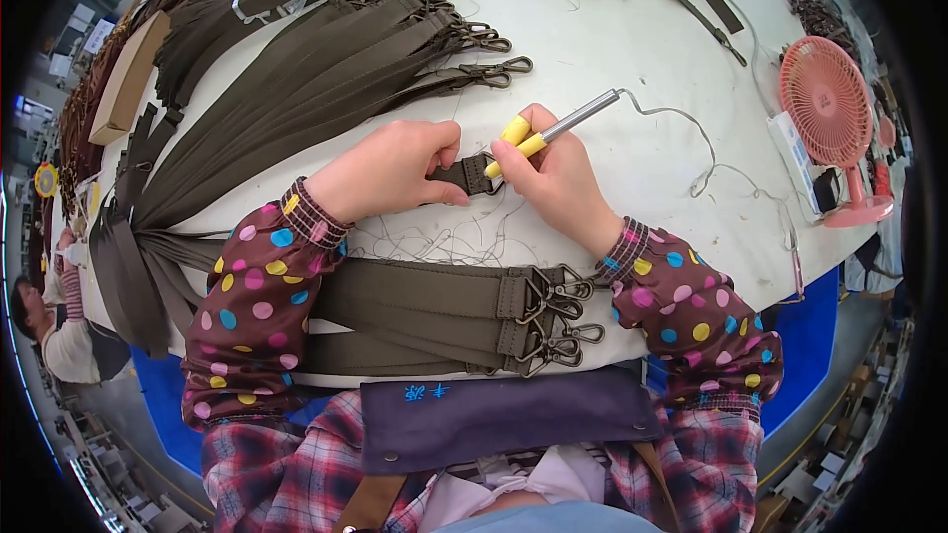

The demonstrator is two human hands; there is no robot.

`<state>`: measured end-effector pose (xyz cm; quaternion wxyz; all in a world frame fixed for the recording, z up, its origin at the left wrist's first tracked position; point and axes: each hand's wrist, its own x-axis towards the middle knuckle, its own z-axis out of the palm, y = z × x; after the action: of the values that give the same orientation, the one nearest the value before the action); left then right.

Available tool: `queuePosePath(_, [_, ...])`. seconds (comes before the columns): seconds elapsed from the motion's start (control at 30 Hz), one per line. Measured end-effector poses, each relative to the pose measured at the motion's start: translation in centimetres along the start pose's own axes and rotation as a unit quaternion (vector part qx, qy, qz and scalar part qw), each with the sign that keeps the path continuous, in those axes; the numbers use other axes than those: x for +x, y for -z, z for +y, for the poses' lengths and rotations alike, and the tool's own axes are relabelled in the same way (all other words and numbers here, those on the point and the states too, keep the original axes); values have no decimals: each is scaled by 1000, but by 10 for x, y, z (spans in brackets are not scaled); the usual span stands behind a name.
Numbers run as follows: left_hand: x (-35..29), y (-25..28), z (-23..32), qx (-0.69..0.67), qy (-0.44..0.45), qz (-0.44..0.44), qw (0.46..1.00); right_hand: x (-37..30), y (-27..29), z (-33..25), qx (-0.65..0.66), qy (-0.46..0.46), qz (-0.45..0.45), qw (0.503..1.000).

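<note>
My left hand point(387, 170) pinches a dark olive webbing strap point(456, 177) near its stitched end, which carries a metal ring. A corded pen-shaped tool point(581, 116) with a yellow grip and a metal barrel is in my right hand point(561, 183). Its yellow tip end meets the strap's end by the ring; the exact contact is too small to tell. A yellow cover sits on my right index finger. Closer to me lies a stack of straps point(425, 301) with metal snap hooks point(561, 343) at its right end.
A large bundle of straps point(286, 99) fans across the white table point(652, 49) at the far left. Loose threads point(444, 245) lie between the straps. At right stands a pink fan point(825, 104), near the tool's thin cord point(706, 153). Another person point(69, 331) is at far left.
</note>
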<state>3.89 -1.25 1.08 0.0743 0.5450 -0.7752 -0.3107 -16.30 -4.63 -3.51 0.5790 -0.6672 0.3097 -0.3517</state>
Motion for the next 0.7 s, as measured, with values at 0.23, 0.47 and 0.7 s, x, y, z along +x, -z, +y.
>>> queuePosePath(0.23, [-8,-8,-8,-72,-68,41,994,-5,3,2,-61,24,-29,997])
queuePosePath(0.47, [-7,-14,-8,-143,-64,74,985,-5,2,0,-79,23,-28,996])
queuePosePath(0.7, [-5,-15,-10,-174,-32,60,982,-3,3,1,-112,19,-35,993])
